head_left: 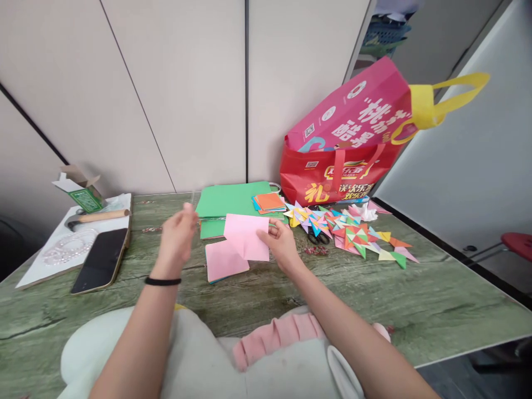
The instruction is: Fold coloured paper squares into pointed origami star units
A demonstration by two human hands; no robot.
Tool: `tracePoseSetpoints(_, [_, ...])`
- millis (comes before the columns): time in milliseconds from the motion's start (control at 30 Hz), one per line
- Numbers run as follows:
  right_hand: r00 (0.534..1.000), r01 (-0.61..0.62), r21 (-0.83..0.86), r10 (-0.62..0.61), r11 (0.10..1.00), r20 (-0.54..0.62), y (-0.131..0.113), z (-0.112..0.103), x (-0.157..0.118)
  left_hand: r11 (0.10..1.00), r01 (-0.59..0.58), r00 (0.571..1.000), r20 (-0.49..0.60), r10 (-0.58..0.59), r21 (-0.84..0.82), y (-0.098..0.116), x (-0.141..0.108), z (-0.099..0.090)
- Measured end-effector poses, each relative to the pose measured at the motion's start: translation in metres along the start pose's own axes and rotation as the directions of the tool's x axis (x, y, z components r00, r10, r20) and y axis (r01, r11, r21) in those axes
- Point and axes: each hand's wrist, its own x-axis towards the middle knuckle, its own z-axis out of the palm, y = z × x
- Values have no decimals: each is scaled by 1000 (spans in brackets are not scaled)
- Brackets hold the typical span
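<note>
Between the thumb and fingers of my right hand (282,244) is a pink square sheet of paper (245,233), held by its right edge with a crease showing near its middle. Just below it on the table lies a small stack of square paper (226,261), pink on top with blue showing at its lower edge. My left hand (178,235), with a black band on the wrist, is raised to the left of the sheet and apart from it. Its fingers are curled and a little blurred; a faint thin streak stands above the fingertips, too unclear to name.
Green sheets (233,199) lie behind, topped by small orange squares (269,201). Folded paper pieces (357,230) and black-handled scissors (318,238) lie right, before a red bag (307,174). At left are a phone (102,260), a hammer (100,217), beads (68,247) and a box (87,197).
</note>
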Motion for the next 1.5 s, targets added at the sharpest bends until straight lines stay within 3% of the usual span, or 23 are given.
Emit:
tracePoseSetpoints(33, [1000, 6, 16, -6, 1000, -7, -1, 0, 0, 987, 132, 987, 105, -122, -91, 1, -14, 13])
tracePoseSetpoints(100, [1000, 17, 37, -16, 999, -24, -2, 1, 0, 926, 324, 909, 336, -247, -194, 2, -39, 29])
tracePoseSetpoints(133, [999, 21, 39, -20, 999, -30, -2, 1, 0, 897, 386, 857, 443, -262, -216, 1, -49, 33])
tracePoseSetpoints(200, [1000, 17, 23, -17, 1000, -8, -2, 2, -1, 872, 411, 817, 531, -225, -264, -3, -62, 35])
tracePoseSetpoints(300, [995, 9, -84, -1, 996, 95, -2, 2, -3, 899, 334, 861, 479, -169, -283, -8, -68, 33])
tracePoseSetpoints(433, [982, 103, -346, -39, 933, 187, -4, 2, -5, 978, 163, 916, 389, -101, -130, -15, -63, 30])
tracePoseSetpoints(600, [967, 174, -281, -109, 944, 232, -7, 0, -3, 994, 97, 884, 454, -111, 54, -14, -58, 22])
tracePoseSetpoints(767, [966, 82, -221, -22, 972, 258, -8, 0, -6, 983, 51, 767, 624, -152, 176, -9, -60, 19])
tracePoseSetpoints(933, [951, 227, -294, -145, 928, 274, -8, 2, -10, 985, -23, 794, 601, -87, 172, -10, -61, 21])
tracePoseSetpoints(1133, [926, 345, -337, -259, 876, 274, -12, 5, -15, 989, 4, 865, 495, -77, 147, -9, -63, 22])
tracePoseSetpoints(1300, [875, 428, -337, -292, 838, 385, -21, 8, -22, 991, 88, 854, 504, -126, 98, -7, -61, 20])
tracePoseSetpoints(1500, [865, 397, -326, -231, 858, 444, -22, 7, -22, 991, 52, 852, 511, -110, 127, -6, -60, 17])
